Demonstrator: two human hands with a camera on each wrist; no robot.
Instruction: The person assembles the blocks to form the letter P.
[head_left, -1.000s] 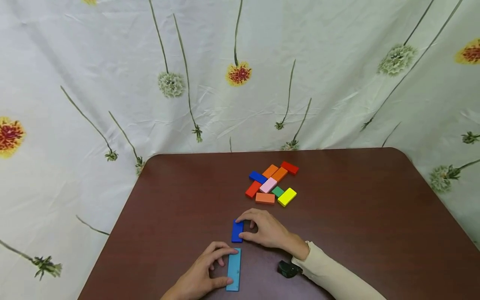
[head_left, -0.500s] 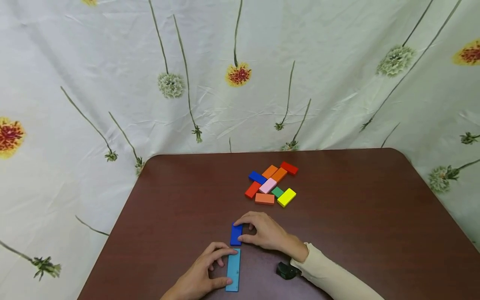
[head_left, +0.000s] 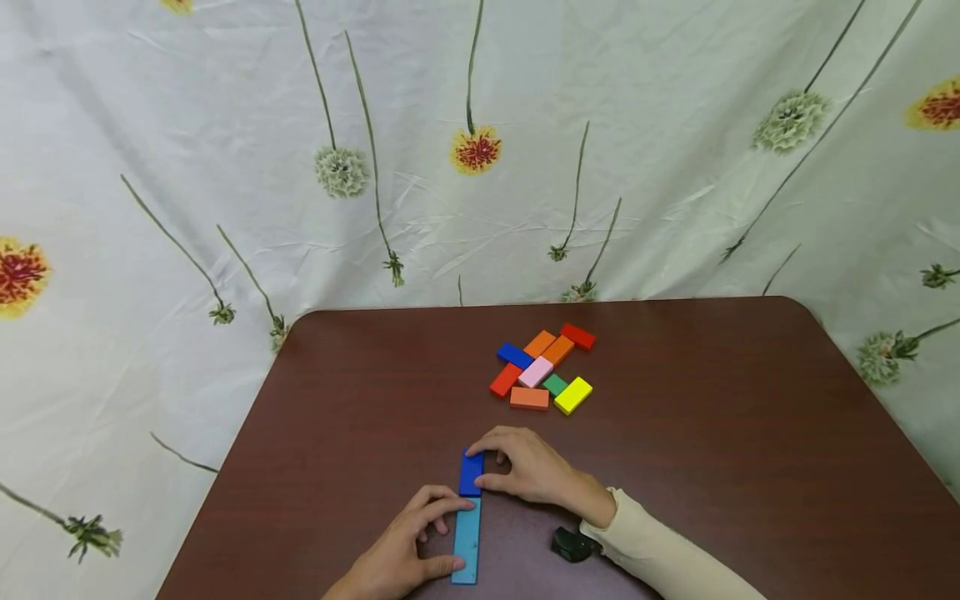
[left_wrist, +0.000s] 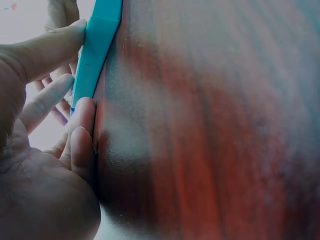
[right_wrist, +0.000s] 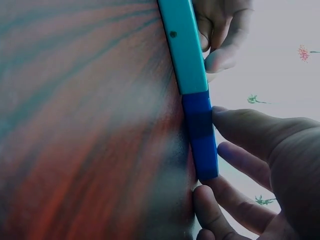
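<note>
On the table lie a long light-blue block (head_left: 467,542) and a shorter dark-blue block (head_left: 471,473), end to end in one line. My left hand (head_left: 405,537) holds the light-blue block, thumb near its close end and index fingertip at its far end. With thumb and fingers, my right hand (head_left: 528,465) grips the dark-blue block from its right side and far end. In the right wrist view the light-blue block (right_wrist: 185,47) meets the dark-blue block (right_wrist: 201,135) end to end. The left wrist view shows the light-blue block (left_wrist: 97,55) beside the left fingers.
Farther back lies a cluster of several coloured blocks, among them a pink block (head_left: 536,372), a yellow block (head_left: 573,396) and a coral block (head_left: 529,398). A flower-printed cloth (head_left: 420,217) hangs behind the brown table (head_left: 712,400). A small black device (head_left: 572,544) sits at the right wrist.
My right hand has drawn the dark-blue block toward me, closing the gap to the light-blue block. The left hand keeps its place on the light-blue block.
</note>
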